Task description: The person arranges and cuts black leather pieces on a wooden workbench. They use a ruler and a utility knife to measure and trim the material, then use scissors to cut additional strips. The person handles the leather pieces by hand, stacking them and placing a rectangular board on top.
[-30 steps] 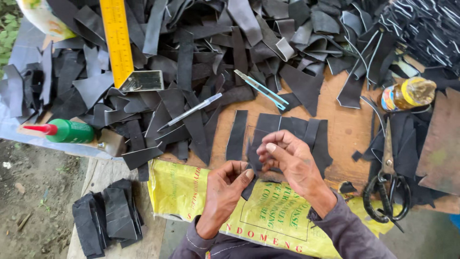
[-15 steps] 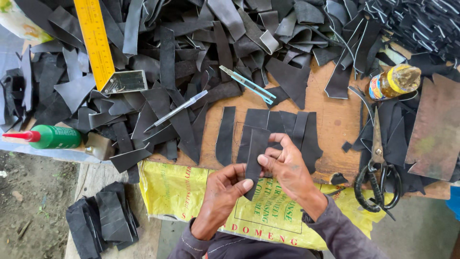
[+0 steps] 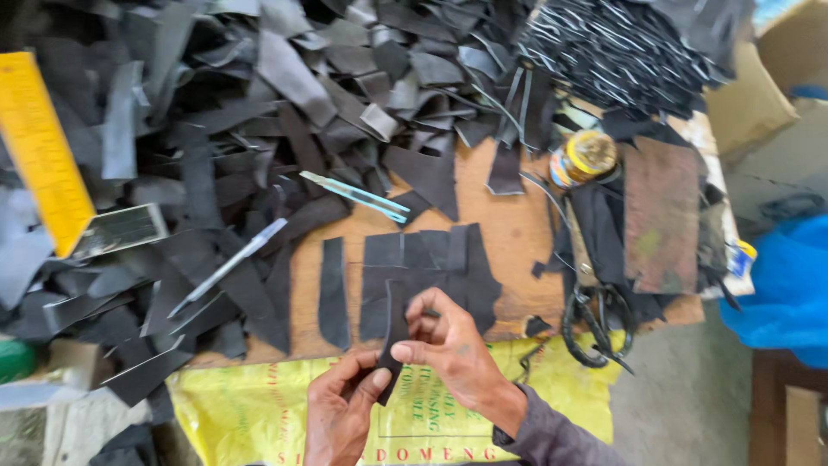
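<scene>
both hands sit lower and further right in view than half a second back, and the yellow ruler (image 3: 39,151) has slid to the left edge as the head turned right. narrow black leather strip (image 3: 395,332) is pinched upright between the two hands, just over the front edge of the wooden board (image 3: 509,233). left hand (image 3: 341,410) grips its lower end with thumb and forefinger closed on it. right hand (image 3: 453,349) holds the upper part, fingers curled round it. just behind the strip, cut black pieces (image 3: 427,267) lie flat in a row on the board. yellow printed sack (image 3: 250,410) hangs under the hands. scissors (image 3: 595,311) lie right of the hands, glue jar (image 3: 585,157) beyond them. big heap of black scraps (image 3: 259,112) fills the far left, a silver pen (image 3: 228,266) and a teal-handled blade (image 3: 354,195) on it.
</scene>
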